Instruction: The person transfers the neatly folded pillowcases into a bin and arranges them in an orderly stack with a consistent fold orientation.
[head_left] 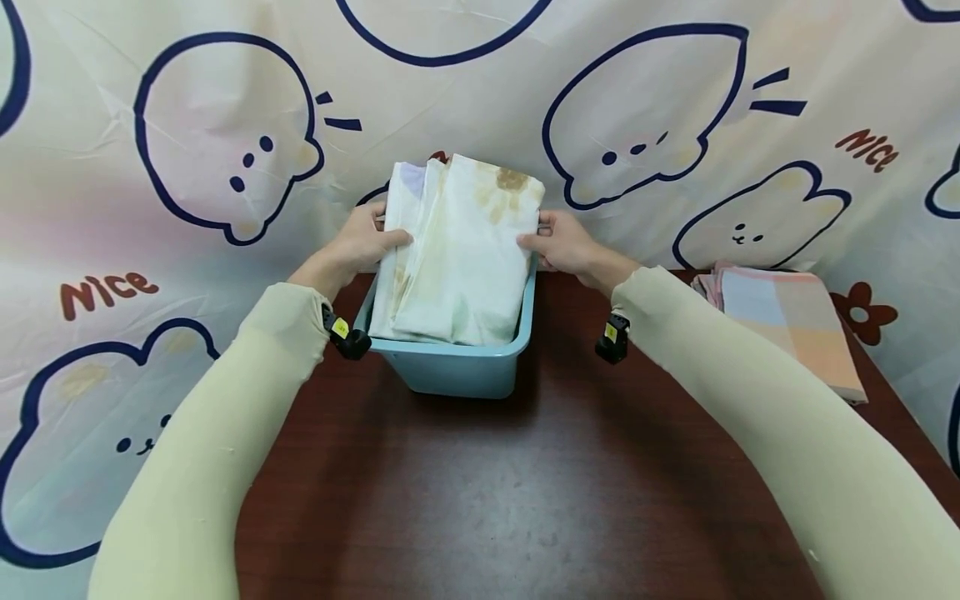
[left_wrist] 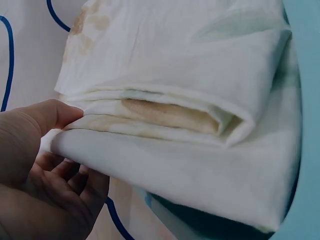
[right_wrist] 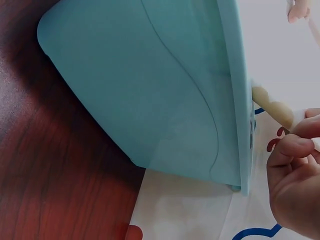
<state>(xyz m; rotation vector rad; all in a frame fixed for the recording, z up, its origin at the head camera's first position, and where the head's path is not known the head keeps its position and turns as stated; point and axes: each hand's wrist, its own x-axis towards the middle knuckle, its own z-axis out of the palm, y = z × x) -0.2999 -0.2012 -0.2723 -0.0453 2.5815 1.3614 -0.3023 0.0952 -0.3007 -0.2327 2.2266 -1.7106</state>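
Note:
A folded white cloth (head_left: 480,258) with brown and yellow flower prints stands tilted in a light blue plastic bin (head_left: 457,367), its upper part rising above the rim. At its left edge my left hand (head_left: 366,240) pinches the folded layers, thumb in front and fingers behind. My right hand (head_left: 562,240) grips the opposite edge near the top corner, with the thumb on the front face. In the left wrist view, the stacked folds of the cloth (left_wrist: 175,115) show beside the thumb. The bin's side wall (right_wrist: 140,90) fills much of the right wrist view, below the right hand (right_wrist: 297,175).
A folded plaid cloth (head_left: 787,317) in pink, blue and orange lies at the right end of the dark brown table (head_left: 480,492). Behind the bin hangs a cartoon-printed curtain (head_left: 450,108). Small black cameras are strapped to both wrists.

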